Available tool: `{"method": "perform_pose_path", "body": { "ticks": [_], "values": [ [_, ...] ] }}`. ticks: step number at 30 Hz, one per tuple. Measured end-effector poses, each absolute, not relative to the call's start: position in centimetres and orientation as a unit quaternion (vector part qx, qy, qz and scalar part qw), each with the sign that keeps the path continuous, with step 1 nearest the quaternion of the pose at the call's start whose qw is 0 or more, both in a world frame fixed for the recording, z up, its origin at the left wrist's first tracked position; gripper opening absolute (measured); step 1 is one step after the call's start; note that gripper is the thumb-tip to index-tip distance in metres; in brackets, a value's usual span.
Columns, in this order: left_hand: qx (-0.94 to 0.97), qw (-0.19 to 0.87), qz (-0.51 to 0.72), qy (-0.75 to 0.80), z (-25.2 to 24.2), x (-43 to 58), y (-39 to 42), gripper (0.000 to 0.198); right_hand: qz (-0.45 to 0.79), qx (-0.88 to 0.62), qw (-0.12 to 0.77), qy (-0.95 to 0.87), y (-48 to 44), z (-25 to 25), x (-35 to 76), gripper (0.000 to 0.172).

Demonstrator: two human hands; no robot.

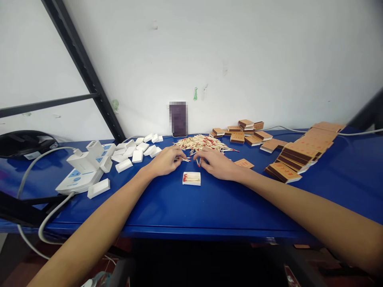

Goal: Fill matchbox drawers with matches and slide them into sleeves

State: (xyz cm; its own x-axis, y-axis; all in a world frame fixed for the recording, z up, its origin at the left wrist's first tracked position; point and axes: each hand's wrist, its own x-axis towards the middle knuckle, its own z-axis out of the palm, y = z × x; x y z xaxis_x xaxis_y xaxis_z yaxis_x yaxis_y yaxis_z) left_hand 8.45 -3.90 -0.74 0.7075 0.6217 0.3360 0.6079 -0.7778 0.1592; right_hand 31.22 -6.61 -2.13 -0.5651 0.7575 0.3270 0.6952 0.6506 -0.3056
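A loose heap of red-tipped matches lies on the blue table in front of me. My left hand is at the heap's near left side, its fingers closed on a few matches whose red tips stick out to the right. At the near right side, my right hand has its fingers curled down around some matches, with red tips showing below the fingertips. Between and nearer than both hands sits a small white matchbox tray, partly filled with matches, their red heads to the left.
White matchbox trays lie scattered at left, beside a power strip with plugs and cables. Orange-brown matchbox sleeves are stacked at right, more boxes behind. A phone-like dark object leans against the wall.
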Motion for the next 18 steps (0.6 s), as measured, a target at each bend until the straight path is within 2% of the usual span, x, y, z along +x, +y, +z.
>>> {"method": "perform_pose_path", "body": {
  "ticks": [11,18],
  "values": [
    [0.927,0.017,0.191,0.324,-0.78,8.58,-4.20,0.018,0.060,-0.418,0.210,-0.882,-6.90,-2.05,31.12,0.012],
    [0.932,0.010,0.184,0.312,-0.56,8.90,-4.77,0.019,0.062,-0.404,0.218,-0.886,-6.39,-2.59,31.24,0.015]
  ]
}}
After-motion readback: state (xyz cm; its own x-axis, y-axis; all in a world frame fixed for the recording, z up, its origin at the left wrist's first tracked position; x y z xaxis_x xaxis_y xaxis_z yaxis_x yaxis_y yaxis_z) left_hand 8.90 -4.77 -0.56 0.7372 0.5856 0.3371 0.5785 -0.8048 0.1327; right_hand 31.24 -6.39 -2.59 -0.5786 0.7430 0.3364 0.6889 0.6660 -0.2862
